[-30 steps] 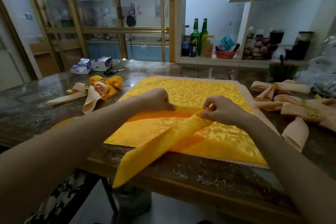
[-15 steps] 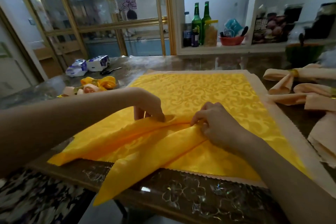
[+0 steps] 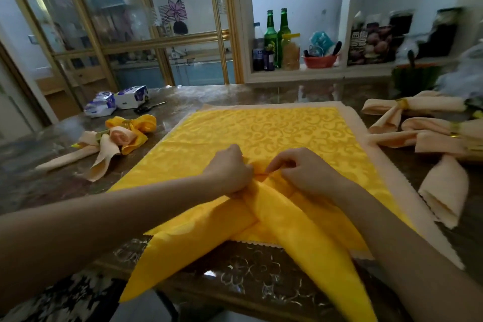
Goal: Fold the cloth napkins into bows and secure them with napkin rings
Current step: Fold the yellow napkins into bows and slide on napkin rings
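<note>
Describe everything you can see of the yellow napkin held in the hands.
The yellow napkin looks like smooth, shiny golden cloth, folded into a band. Its middle is gathered, pinched by the left hand and right hand. Two pointed tails cross and hang over the near edge of the table. It lies on a patterned yellow cloth.

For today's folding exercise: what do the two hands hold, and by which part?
The left hand and right hand pinch the yellow napkin at its gathered middle.

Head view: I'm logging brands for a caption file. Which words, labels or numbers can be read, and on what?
No text reads clearly.
Dark packet on the shelf: large white characters, too blurred.
Tissue packs on the table: purple print, too blurred.
Green bottles: labels too small.
</note>
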### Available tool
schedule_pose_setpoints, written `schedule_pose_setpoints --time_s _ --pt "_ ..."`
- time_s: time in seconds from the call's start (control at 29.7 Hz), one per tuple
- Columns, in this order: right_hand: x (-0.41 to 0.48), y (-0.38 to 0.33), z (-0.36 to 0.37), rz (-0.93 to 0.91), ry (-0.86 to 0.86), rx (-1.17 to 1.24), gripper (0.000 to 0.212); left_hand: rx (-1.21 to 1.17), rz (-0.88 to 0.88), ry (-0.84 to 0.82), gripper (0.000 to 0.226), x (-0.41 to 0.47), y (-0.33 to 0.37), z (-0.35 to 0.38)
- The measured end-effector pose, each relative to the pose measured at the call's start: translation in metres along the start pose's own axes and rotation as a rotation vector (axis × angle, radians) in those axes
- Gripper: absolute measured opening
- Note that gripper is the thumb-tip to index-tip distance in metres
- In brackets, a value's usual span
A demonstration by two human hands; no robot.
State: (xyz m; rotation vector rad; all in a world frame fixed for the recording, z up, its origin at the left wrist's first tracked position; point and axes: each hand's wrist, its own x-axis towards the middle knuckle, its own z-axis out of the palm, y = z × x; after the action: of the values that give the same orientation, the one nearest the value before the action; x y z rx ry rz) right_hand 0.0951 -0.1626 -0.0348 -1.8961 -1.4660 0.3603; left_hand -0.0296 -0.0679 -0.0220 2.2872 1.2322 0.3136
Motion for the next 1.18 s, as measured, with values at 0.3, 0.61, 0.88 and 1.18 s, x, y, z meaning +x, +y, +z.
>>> schedule_pose_setpoints --time_s 0.3,0.61,0.88,1.18 --pt "-0.018 -0.008 0.002 0.027 -0.083 -0.061 0.036 0.138 0.157 -0.16 0.077 -0.039 -0.01 0.002" --pt "-0.027 -0.005 0.011 -0.041 0.012 -0.187 0.009 -0.031 -0.163 -0.145 0.041 -0.048 -0.008 0.003" --pt "-0.027 0.0 0.008 -0.162 0.042 -0.087 0.011 -0.074 -0.351 -0.159 0.079 -0.053 0.023 -0.007" --pt "-0.021 0.005 0.011 -0.156 0.093 -0.119 0.018 -0.204 -0.358 0.006 0.068 -0.054 0.034 0.0"
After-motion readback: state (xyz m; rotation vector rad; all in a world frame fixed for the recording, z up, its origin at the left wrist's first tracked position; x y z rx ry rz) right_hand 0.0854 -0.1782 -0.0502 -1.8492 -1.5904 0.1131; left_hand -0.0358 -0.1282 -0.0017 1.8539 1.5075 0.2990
